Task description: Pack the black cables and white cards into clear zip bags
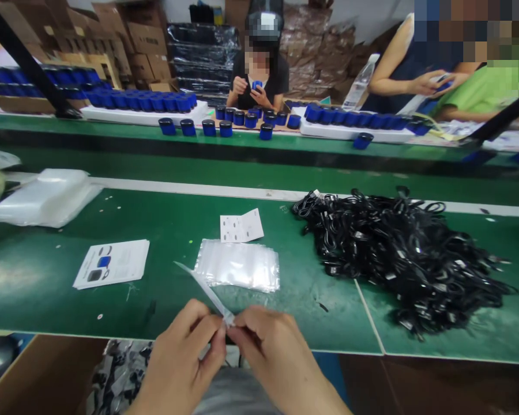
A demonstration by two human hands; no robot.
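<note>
Both of my hands meet at the near edge of the green table. My left hand (185, 354) and my right hand (272, 351) each pinch one end of a small clear plastic bag (205, 291), seen edge-on and slanting up to the left. Just beyond it lies a stack of clear plastic bags (237, 264). A white sticker sheet (241, 226) lies behind the stack. A stack of printed leaflets (112, 263) sits to the left. A big heap of black cables (410, 253) lies to the right.
White foam trays (47, 199) lie at the far left. Across a green conveyor (259, 147), rows of blue cylinders (155, 102) stand on white trays, where other people handle blue cylinders. A cardboard box (43, 374) with bagged items sits below the table's near edge.
</note>
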